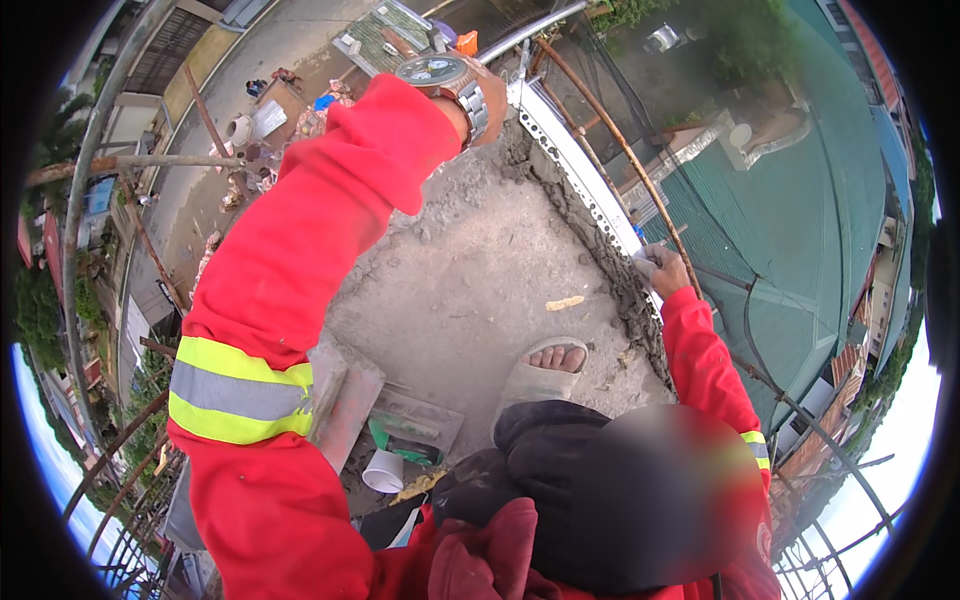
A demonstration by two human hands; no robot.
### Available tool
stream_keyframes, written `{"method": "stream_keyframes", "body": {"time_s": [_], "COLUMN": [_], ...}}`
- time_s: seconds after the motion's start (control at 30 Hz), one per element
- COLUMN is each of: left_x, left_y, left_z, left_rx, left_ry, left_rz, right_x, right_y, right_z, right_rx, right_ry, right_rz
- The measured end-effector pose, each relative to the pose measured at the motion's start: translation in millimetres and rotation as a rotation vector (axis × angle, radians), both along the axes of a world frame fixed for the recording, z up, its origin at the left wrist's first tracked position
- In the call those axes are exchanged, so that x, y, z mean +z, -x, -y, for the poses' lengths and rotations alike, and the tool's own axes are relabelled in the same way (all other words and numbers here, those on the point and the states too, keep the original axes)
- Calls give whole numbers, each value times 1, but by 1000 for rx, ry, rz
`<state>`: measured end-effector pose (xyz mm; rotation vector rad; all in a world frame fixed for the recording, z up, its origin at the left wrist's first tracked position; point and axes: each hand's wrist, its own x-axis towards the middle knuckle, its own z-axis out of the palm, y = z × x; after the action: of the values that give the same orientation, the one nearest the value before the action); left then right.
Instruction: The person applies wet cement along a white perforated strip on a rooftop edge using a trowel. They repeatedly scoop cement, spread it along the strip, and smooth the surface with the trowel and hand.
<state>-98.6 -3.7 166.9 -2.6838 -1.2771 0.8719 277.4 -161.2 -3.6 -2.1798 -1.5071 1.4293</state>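
A white perforated corner bead runs along the right edge of a rough concrete ledge, with wet grey mortar pressed along its inner side. At its far end is my left hand; its fingers are hidden beyond the wrist and a large metal watch, so I cannot tell how they are set. Farther down the strip, my right hand is closed on the bead's outer edge, fingers bent over it. Both arms wear red sleeves with yellow reflective bands.
My sandalled foot stands on the ledge. A green-handled float, a white cup and a board lie near left. Rusty scaffold poles and green netting flank the drop at right. People are far below at left.
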Motion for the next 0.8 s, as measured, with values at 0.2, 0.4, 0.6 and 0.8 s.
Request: {"method": "stream_keyframes", "body": {"time_s": [0.2,0.4,0.6,0.8], "left_x": [10,-21,-80,-100], "left_y": [11,46,55,69], "left_z": [22,83,169,196], "left_rx": [113,176,137,173], "left_ry": [164,634,931,925], "left_rz": [66,104,124,135], "right_x": [5,9,2,11], "right_y": [7,8,4,8], "right_z": [0,0,0,-2], "right_rx": [-32,-34,18,-17], "right_ry": [-18,-16,-70,7], "right_rz": [-6,-23,-14,-33]}}
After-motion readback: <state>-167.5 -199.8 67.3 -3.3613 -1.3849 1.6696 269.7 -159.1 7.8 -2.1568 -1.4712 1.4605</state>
